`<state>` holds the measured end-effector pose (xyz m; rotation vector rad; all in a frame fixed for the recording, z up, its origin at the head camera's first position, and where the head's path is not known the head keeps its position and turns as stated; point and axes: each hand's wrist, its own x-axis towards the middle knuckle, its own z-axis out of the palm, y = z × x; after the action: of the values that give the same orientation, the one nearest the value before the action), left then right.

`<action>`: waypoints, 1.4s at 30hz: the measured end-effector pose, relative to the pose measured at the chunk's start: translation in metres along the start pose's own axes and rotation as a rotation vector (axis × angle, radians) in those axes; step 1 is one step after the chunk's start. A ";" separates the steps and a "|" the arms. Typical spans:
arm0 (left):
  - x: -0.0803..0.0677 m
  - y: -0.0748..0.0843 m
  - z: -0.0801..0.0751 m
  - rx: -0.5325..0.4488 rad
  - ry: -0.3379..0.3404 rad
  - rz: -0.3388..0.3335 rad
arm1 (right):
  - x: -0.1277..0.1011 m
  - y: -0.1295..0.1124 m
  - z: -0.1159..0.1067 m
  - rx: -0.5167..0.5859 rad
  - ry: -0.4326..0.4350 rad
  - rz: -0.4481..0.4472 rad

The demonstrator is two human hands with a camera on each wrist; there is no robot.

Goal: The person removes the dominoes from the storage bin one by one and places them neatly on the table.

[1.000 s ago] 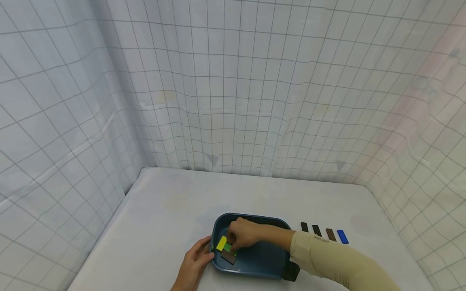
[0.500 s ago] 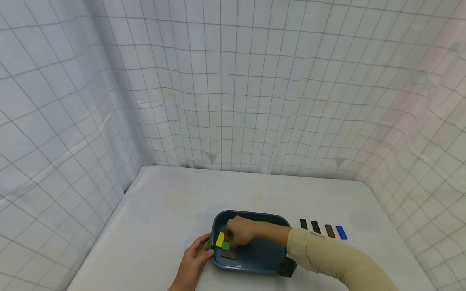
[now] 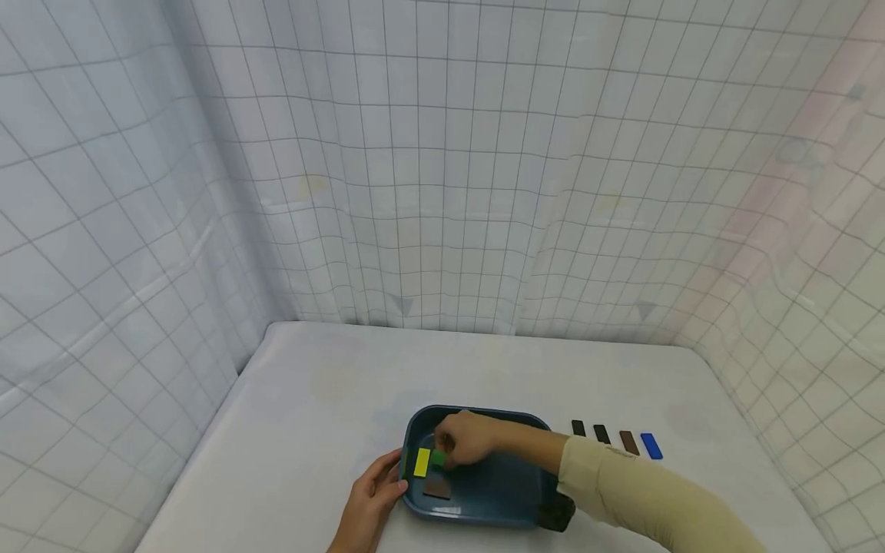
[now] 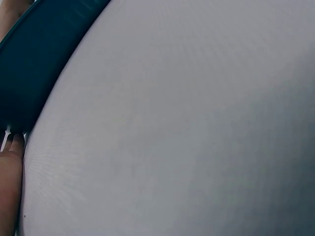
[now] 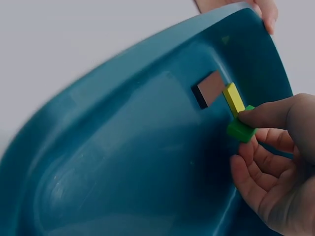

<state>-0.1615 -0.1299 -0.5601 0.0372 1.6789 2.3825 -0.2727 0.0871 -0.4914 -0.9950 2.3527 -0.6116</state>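
In the head view a blue tray (image 3: 498, 495) sits on the white table. My left hand (image 3: 369, 499) holds its left rim, thumb at the edge and fingers along the outer wall. My right hand (image 3: 465, 440) reaches inside and pinches a green block (image 5: 241, 130) between thumb and forefinger, clearest in the right wrist view. Touching or very near that block is a narrow yellow block (image 5: 234, 99). A brown block (image 5: 210, 88) lies beside the yellow one on the tray floor. The left wrist view shows mostly table, with the tray's outer wall (image 4: 44, 54) at its upper left.
Right of the tray, a row holds two black tiles (image 3: 601, 434), a brown tile (image 3: 629, 442) and a blue tile (image 3: 651, 446). A black object (image 3: 556, 512) shows under the right sleeve (image 3: 622, 484) at the tray's near right corner. Gridded white curtains (image 3: 442, 192) enclose the table.
The green block has come away from the brown block, in my right fingers. The yellow and brown blocks have turned straighter within the tray. My left hand stays at the rim.
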 end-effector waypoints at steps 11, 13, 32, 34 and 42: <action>0.002 -0.001 0.001 0.073 0.037 -0.032 | -0.023 0.008 -0.013 0.054 0.051 0.021; 0.002 -0.001 0.001 0.078 0.036 -0.026 | -0.027 0.009 -0.015 0.067 0.064 0.034; 0.000 0.001 0.003 0.095 0.057 -0.054 | -0.069 0.014 -0.037 0.111 0.140 0.038; 0.000 0.001 0.004 0.100 0.061 -0.054 | -0.074 0.014 -0.039 0.117 0.150 0.044; 0.001 0.000 0.003 0.086 0.054 -0.054 | -0.094 0.026 -0.042 0.125 0.187 0.068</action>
<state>-0.1621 -0.1271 -0.5593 -0.0587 1.7828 2.2909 -0.2550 0.1818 -0.4481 -0.8306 2.4628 -0.8464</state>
